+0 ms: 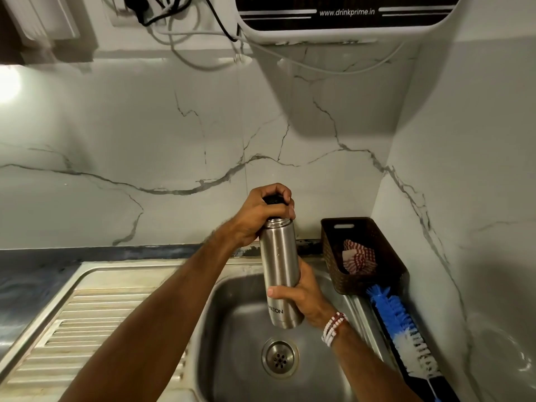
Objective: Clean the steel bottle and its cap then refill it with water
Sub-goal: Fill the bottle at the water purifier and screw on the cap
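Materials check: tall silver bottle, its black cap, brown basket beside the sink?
Tall silver bottle: likely stainless steel, brushed satin; soft streaky highlights.
Black round cap: probably plastic, slight sheen; mostly hidden under the left hand.
Dark brown rectangular basket: seemingly moulded plastic, matte; weave-textured wall, cut-out handle slot.

Indoor, fairly dim, greyish-green cast. Blown-out bright patch at far left on the marble wall (145,126), the light coming from that side. The water purifier (342,21) throws a big soft shadow on the wall below it. Vertical highlights run down the steel bottle (280,268), with no harsh glare. Dull reflections show in the sink (232,320), and a wet sheen low on the right wall. Wide-angle bowing shows at the bench (29,274) edge and wall corner. Centre is sharp, near edges smear, and the top-left corner is dark.
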